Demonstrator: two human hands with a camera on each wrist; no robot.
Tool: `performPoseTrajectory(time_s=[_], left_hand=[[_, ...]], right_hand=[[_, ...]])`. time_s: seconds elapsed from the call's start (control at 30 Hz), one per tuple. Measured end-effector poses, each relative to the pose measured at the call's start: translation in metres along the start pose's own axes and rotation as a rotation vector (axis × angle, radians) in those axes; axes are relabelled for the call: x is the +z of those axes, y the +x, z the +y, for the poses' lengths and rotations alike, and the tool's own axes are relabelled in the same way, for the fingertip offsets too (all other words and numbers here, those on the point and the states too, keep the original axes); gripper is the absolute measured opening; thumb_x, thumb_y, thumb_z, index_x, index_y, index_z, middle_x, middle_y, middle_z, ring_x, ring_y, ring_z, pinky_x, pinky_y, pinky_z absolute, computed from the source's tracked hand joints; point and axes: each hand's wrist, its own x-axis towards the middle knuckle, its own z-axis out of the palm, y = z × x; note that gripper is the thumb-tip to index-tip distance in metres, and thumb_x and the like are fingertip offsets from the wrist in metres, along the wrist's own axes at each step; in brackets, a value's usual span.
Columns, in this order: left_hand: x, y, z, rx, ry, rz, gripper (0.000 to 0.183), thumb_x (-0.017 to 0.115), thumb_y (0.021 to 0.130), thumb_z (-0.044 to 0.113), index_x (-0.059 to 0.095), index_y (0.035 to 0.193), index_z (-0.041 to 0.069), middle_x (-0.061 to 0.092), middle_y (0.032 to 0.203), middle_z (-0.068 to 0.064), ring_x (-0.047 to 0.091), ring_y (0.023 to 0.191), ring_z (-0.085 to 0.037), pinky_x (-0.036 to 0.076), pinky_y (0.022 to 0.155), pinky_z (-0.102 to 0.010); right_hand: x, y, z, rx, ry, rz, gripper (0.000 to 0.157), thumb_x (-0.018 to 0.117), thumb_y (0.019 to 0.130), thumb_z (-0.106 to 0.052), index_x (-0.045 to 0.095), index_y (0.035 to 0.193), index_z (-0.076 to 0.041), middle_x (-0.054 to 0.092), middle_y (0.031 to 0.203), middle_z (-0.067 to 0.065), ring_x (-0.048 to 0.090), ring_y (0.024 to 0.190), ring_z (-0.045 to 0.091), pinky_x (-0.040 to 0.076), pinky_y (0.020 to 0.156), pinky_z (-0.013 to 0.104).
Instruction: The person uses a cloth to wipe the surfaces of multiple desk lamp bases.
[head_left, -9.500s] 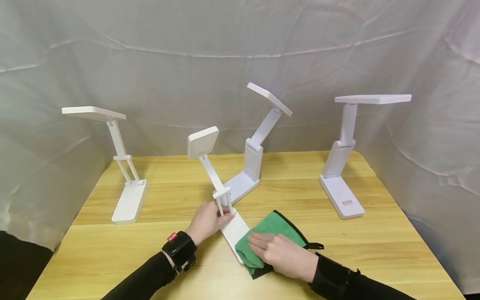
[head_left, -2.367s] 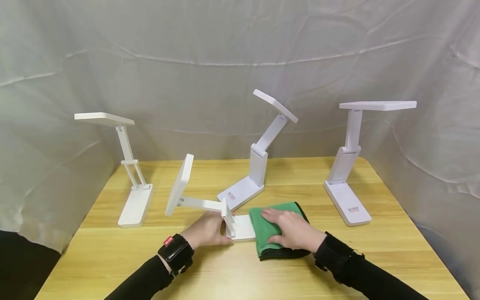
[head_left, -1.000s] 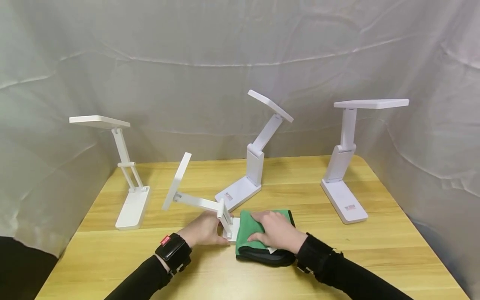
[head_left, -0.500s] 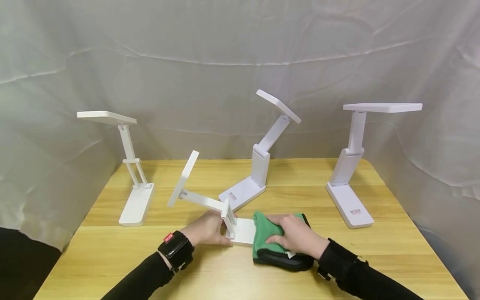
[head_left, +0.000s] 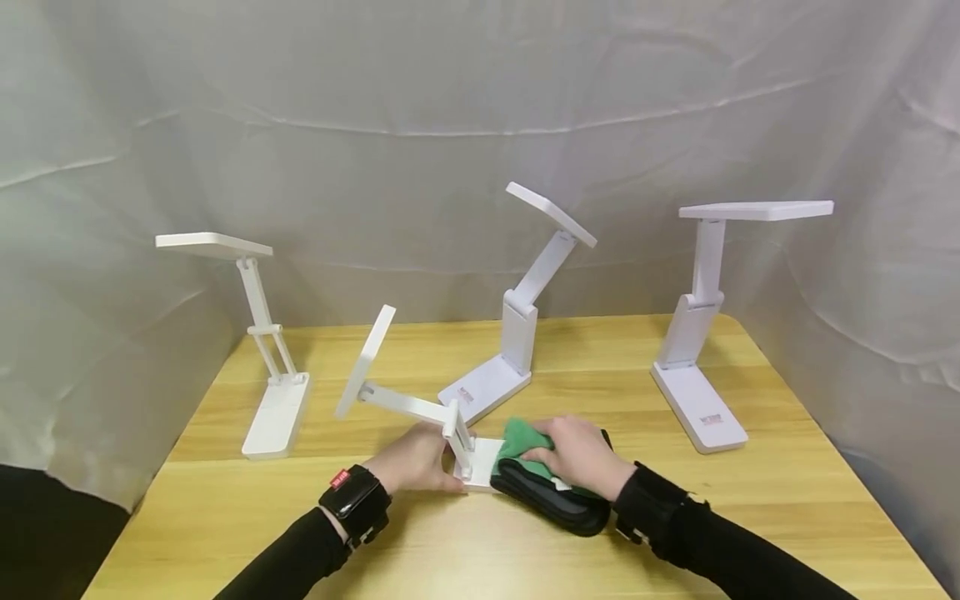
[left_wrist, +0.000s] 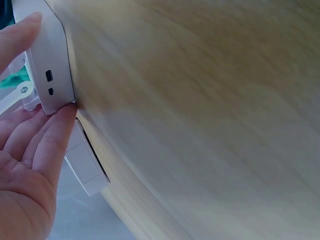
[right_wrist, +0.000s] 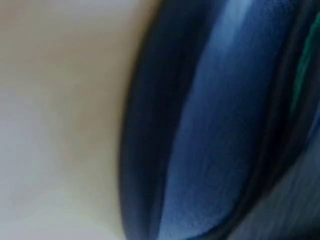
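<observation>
Currently your left hand (head_left: 412, 459) grips the lamp base (head_left: 486, 457) and your right hand (head_left: 577, 452) clutches the bunched cloth (head_left: 553, 500). Wipe lightly so the lamp base won't skid.

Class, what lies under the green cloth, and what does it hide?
The white lamp base, gripped by the left hand, runs under the green cloth. Its other end is covered, so any marking there cannot be seen.
</observation>
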Motion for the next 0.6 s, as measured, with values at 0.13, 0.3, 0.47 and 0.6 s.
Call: performPoseTrajectory(time_s=[0.13, 0.3, 0.47, 0.6], left_hand=[[-0.003, 0.002, 0.000, 0.020, 0.023, -0.007, 0.066, 0.088, 0.057, 0.022, 0.056, 0.113, 0.005, 0.063, 0.107, -0.003, 0.059, 0.092, -0.014, 0.051, 0.085, -0.027], [-0.009, 0.003, 0.000, 0.020, 0.046, -0.002, 0.068, 0.088, 0.056, 0.021, 0.055, 0.113, 0.005, 0.063, 0.108, -0.004, 0.060, 0.097, -0.017, 0.050, 0.090, -0.030], [-0.007, 0.002, 0.001, -0.015, 0.040, -0.008, 0.068, 0.087, 0.058, 0.023, 0.055, 0.115, 0.006, 0.063, 0.109, -0.004, 0.059, 0.097, -0.016, 0.050, 0.089, -0.031], [-0.001, 0.003, 0.002, -0.007, 0.036, -0.015, 0.068, 0.087, 0.058, 0.023, 0.054, 0.115, 0.007, 0.063, 0.109, -0.001, 0.059, 0.097, -0.014, 0.050, 0.090, -0.029]], right_hand=[[-0.004, -0.016, 0.006, -0.053, 0.083, -0.037, 0.051, 0.070, 0.079, -0.045, 0.066, 0.117, -0.011, 0.067, 0.082, -0.009, 0.050, 0.060, 0.004, 0.044, 0.055, 0.024], [-0.005, -0.019, -0.007, -0.113, 0.036, -0.013, 0.072, 0.067, 0.078, -0.055, 0.059, 0.123, 0.001, 0.067, 0.114, 0.013, 0.064, 0.093, 0.021, 0.055, 0.074, 0.037], [0.003, -0.003, -0.018, -0.078, -0.046, 0.034, 0.047, 0.066, 0.079, -0.054, 0.069, 0.098, -0.011, 0.062, 0.071, -0.006, 0.054, 0.061, 0.007, 0.045, 0.050, 0.025], [0.006, 0.002, -0.012, -0.031, -0.026, 0.033, 0.029, 0.067, 0.082, -0.047, 0.066, 0.083, -0.019, 0.041, 0.057, -0.013, 0.039, 0.051, 0.003, 0.033, 0.045, 0.021]])
